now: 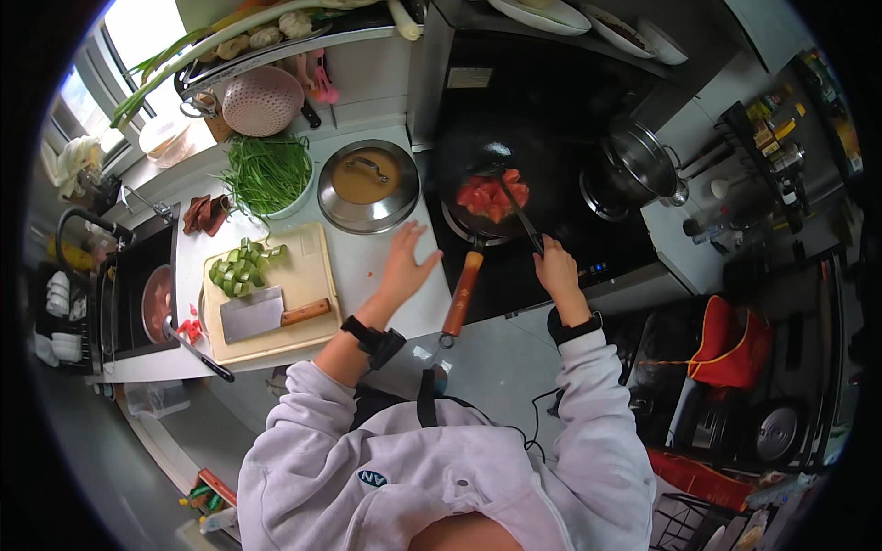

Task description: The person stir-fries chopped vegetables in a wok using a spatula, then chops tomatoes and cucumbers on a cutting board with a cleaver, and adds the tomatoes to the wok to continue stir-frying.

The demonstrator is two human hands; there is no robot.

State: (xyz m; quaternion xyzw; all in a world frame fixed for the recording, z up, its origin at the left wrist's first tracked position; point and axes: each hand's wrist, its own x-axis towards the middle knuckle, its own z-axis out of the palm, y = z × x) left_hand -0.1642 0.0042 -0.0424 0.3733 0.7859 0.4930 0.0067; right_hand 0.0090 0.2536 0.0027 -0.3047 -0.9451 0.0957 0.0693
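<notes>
My right hand (558, 267) is closed on the black handle of a metal spatula (520, 212), whose head is among red tomato pieces (490, 196) in a dark wok (475, 155). The wok's wooden handle (463, 293) points toward me, and neither hand touches it. My left hand (406, 265) hovers over the white counter with its fingers apart, holding nothing, just below a steel lid (368, 220). To its left, a cutting board (319, 265) carries cut green vegetable chunks (241, 268) and a cleaver (255, 315) with a wooden handle.
A bowl of green chives (269, 175) stands behind the board. At the left is a sink (131, 303); a ladle (207, 359) lies at the counter's front edge. A steel pot (637, 165) sits on the right burner. Dishes (544, 17) rest on the ledge above the stove.
</notes>
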